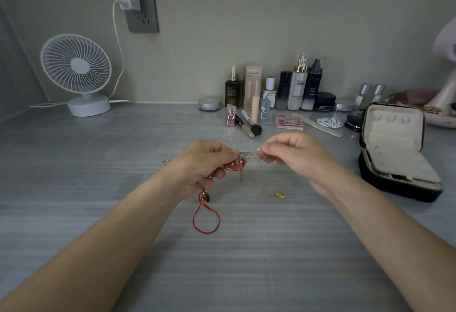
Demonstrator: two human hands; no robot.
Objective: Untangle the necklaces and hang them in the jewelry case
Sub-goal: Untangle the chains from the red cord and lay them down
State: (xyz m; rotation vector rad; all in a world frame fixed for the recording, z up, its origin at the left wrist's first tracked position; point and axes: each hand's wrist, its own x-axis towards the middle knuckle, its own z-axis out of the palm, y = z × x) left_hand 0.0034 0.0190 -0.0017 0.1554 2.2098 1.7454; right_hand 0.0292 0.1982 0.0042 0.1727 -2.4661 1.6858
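Observation:
Above the middle of the grey table, my left hand point(204, 163) grips a knot of tangled necklaces. A red cord necklace point(206, 220) hangs from that fist in a loop, with a small gold pendant point(205, 197) just below the fingers. Silver chains point(250, 158) stretch taut from the knot to my right hand point(293, 155), which pinches their other end. A short chain end dangles under the knot. More silver chain point(166, 162) trails on the table left of my left hand. The jewelry case point(394, 153), black outside and cream inside, stands with its lid up at the right.
A small gold trinket point(280, 195) lies on the table below my right hand. Cosmetic bottles point(299, 84), a brush point(251, 125) and a pink palette point(289, 121) line the back. A white desk fan point(79, 74) stands at back left.

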